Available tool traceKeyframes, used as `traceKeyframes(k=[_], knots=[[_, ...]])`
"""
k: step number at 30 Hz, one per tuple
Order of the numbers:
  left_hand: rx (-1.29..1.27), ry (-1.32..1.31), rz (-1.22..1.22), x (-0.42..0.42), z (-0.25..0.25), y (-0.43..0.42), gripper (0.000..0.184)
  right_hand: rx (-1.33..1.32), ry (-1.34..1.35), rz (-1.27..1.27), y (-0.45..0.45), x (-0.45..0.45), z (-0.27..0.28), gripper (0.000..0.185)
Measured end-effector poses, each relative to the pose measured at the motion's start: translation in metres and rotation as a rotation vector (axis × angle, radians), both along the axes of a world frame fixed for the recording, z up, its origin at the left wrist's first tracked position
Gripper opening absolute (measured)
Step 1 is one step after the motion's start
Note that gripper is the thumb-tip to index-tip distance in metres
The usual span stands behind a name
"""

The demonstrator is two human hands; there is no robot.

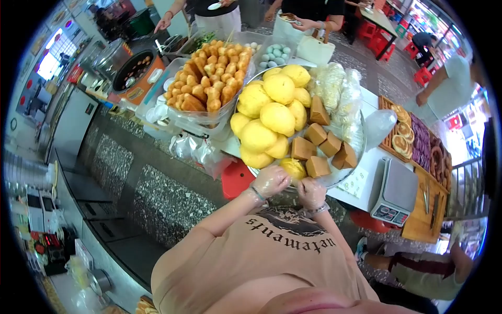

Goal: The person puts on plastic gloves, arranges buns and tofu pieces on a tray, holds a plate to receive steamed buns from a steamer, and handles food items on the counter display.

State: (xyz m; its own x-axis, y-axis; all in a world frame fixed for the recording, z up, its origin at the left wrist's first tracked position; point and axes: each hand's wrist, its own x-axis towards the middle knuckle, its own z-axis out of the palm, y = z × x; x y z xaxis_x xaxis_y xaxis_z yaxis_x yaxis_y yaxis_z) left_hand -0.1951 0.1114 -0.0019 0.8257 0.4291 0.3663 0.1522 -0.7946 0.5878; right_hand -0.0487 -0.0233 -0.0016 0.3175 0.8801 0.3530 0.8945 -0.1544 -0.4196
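Both hands wear clear plastic gloves and meet at the near rim of a large round metal tray. My left hand is closed, its fingers curled at the left side of a small yellow piece. On the right side of that piece, my right hand is closed too. What the fingers pinch, if anything, is too small to make out. Behind the hands, large yellow round items are piled on the tray. Brown blocks lie to their right, with clear bags of pale food behind.
Fried food on sticks fills a plastic bin at the left. A scale stands right of the tray, beside a wooden board with knives. Pale eggs sit behind. People stand across the stall; another person is at the lower right.
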Motion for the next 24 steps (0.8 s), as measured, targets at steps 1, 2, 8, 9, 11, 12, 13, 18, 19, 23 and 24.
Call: traceKeyframes(k=[1, 2, 8, 9, 11, 12, 13, 18, 19, 23, 24], knots=[[-0.001, 0.002, 0.017, 0.0, -0.001, 0.0, 0.023, -0.001, 0.002, 0.017, 0.001, 0.0, 0.0, 0.022], [0.006, -0.004, 0.01, 0.001, -0.003, 0.001, 0.023, 0.005, 0.006, 0.014, 0.001, 0.0, 0.002, 0.022], [0.01, 0.001, -0.002, -0.001, 0.002, 0.002, 0.024, 0.001, -0.015, 0.015, 0.001, 0.002, 0.001, 0.021], [0.0, 0.007, 0.001, 0.0, 0.001, 0.001, 0.024, -0.019, -0.017, 0.023, 0.0, 0.002, 0.0, 0.021], [0.017, 0.02, -0.005, 0.002, 0.002, 0.002, 0.024, 0.0, -0.03, 0.018, 0.0, 0.002, 0.0, 0.021], [0.02, 0.013, -0.002, 0.001, 0.001, 0.001, 0.024, 0.013, -0.039, 0.017, 0.0, 0.002, -0.001, 0.021], [0.021, 0.007, 0.002, 0.0, 0.001, 0.001, 0.024, 0.014, -0.043, 0.012, 0.0, 0.002, -0.002, 0.021], [0.026, 0.057, -0.023, 0.003, 0.006, 0.005, 0.028, 0.029, -0.118, 0.014, 0.0, 0.003, -0.007, 0.022], [0.02, 0.075, -0.018, 0.0, 0.005, 0.001, 0.028, 0.019, -0.118, 0.019, -0.001, 0.005, -0.007, 0.022], [0.011, 0.09, -0.065, -0.003, 0.002, 0.003, 0.026, -0.056, -0.116, 0.035, 0.0, 0.001, -0.013, 0.022], [0.001, 0.076, -0.036, -0.007, 0.001, -0.001, 0.027, -0.072, -0.101, 0.022, -0.002, -0.001, -0.014, 0.022]])
